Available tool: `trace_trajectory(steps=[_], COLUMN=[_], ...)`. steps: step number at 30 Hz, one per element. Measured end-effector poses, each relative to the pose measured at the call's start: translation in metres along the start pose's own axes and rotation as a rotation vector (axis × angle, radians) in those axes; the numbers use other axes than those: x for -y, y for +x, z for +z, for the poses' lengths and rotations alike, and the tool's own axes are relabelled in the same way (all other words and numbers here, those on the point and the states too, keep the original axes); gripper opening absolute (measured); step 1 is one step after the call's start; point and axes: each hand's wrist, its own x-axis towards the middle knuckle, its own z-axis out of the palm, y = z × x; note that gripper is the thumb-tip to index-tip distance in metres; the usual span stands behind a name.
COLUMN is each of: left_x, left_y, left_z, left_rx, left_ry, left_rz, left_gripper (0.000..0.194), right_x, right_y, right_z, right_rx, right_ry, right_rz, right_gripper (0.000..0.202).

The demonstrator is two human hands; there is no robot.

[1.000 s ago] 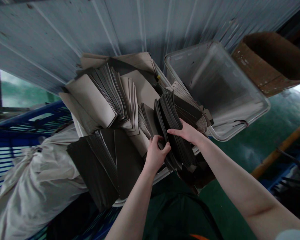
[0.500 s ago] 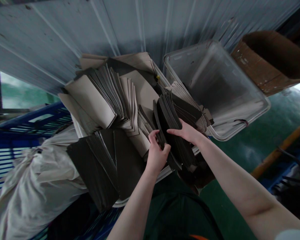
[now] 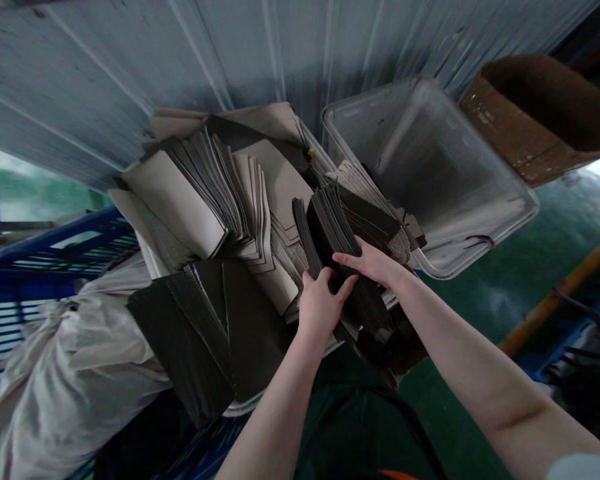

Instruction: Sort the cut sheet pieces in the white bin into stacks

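Observation:
My left hand (image 3: pixel 324 299) is closed round a thin stack of dark sheets (image 3: pixel 306 233), its fingers on the near side and its thumb pointing toward the thicker stack. Beside it, my right hand (image 3: pixel 373 262) grips that thicker stack of dark sheets (image 3: pixel 333 217) from the right, thumb laid across the top. A dark gap parts the two stacks at their far ends. Both rest over a white bin (image 3: pixel 155 260) heaped with sheets. Fanned grey and beige sheets (image 3: pixel 175 200) lie to the left, and a dark pile (image 3: pixel 255 327) nearer me.
A translucent plastic bin (image 3: pixel 430 173) stands at the right, with a cardboard box (image 3: pixel 520 127) beyond it. At the left are a blue crate (image 3: pixel 30 273) and a white cloth sack (image 3: pixel 90 360). A corrugated metal wall (image 3: pixel 245 53) runs behind.
My left hand has moved slightly right and its thumb has swung toward the right stack. The sheets at my left hand now form a thicker bunch. My right hand stays nearly in place.

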Motion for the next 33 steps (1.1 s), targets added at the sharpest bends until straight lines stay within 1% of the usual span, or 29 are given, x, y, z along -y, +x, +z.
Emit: trace_trajectory(steps=[4,11,15,24,29,33], left_x=[-0.001,-0.003,-0.002,0.006,0.005,0.003], left_y=[-0.001,-0.002,-0.001,-0.001,-0.001,0.002], left_z=[-0.001,0.001,0.001,-0.010,-0.015,-0.019], left_rx=[0.001,-0.010,-0.007,0.050,0.096,0.125], left_ry=[-0.006,-0.003,-0.018,-0.090,-0.081,-0.078], left_rz=[0.018,-0.009,0.003,0.029,0.032,0.059], left_gripper=[0.052,0.047,0.043,0.033,0.031,0.029], right_x=[-0.001,-0.004,-0.006,-0.008,-0.006,-0.006], right_y=[0.000,0.002,0.002,0.003,0.002,0.003], right_z=[-0.002,-0.003,-0.004,-0.007,-0.008,-0.008], right_rx=[0.004,0.016,0.025,0.041,0.043,0.040], right_ry=[0.024,0.054,0.070,0.101,0.100,0.105], right_rz=[-0.020,-0.015,-0.010,0.014,0.040,0.050], right_gripper=[0.053,0.054,0.055,0.056,0.056,0.056])
